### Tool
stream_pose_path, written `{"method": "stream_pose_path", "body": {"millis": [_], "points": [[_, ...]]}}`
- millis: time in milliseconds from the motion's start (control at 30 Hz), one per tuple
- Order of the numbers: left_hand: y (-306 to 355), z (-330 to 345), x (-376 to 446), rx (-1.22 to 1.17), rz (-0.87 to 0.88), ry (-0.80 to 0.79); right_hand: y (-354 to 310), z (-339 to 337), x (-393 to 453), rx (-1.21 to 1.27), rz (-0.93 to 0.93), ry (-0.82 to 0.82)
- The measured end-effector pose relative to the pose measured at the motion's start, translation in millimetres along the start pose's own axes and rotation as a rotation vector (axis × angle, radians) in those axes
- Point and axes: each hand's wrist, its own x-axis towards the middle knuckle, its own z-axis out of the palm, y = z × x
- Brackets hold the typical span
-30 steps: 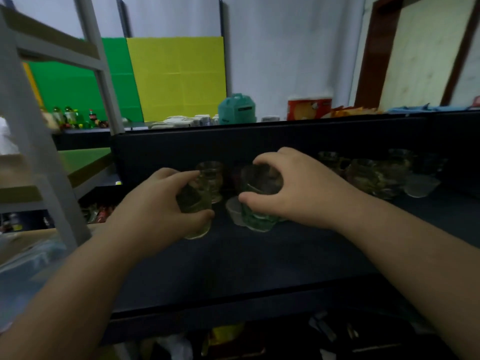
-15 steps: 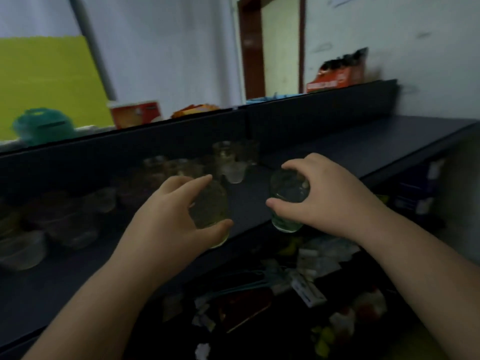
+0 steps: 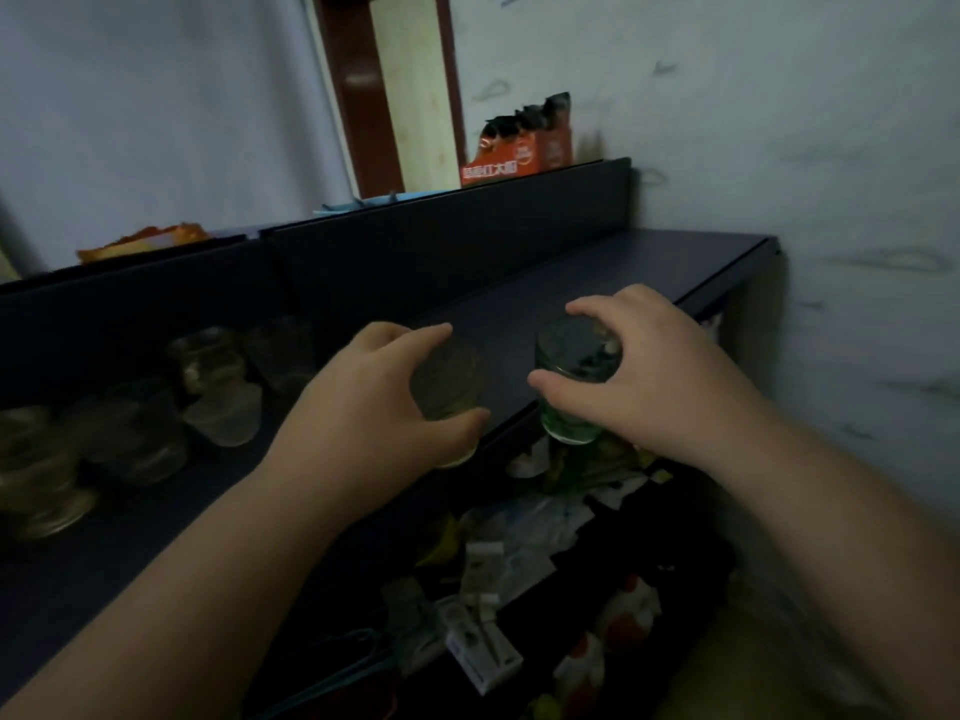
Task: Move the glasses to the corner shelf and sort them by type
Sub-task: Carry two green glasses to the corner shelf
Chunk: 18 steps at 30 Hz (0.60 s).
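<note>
The left hand (image 3: 374,407) grips a clear glass (image 3: 445,389) and the right hand (image 3: 639,376) grips a green glass (image 3: 569,402), fingers curled round each, above the dark shelf (image 3: 597,272).

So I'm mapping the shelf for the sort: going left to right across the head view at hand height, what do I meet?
Cluster of glasses on the shelf → left hand → yellowish glass → green glass → right hand → bare shelf corner → wall.
</note>
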Motion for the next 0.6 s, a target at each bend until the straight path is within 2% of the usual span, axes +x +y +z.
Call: {"method": "stream_pose_path", "body": {"millis": [367,600], "points": [[12,80,164,-0.086,0.047,-0.038,112,-4,97,-0.021,0.042,0.108],[40,136,237,-0.037,-0.012,-0.027,197,-2,162,0.016,0.002,0.087]]}}
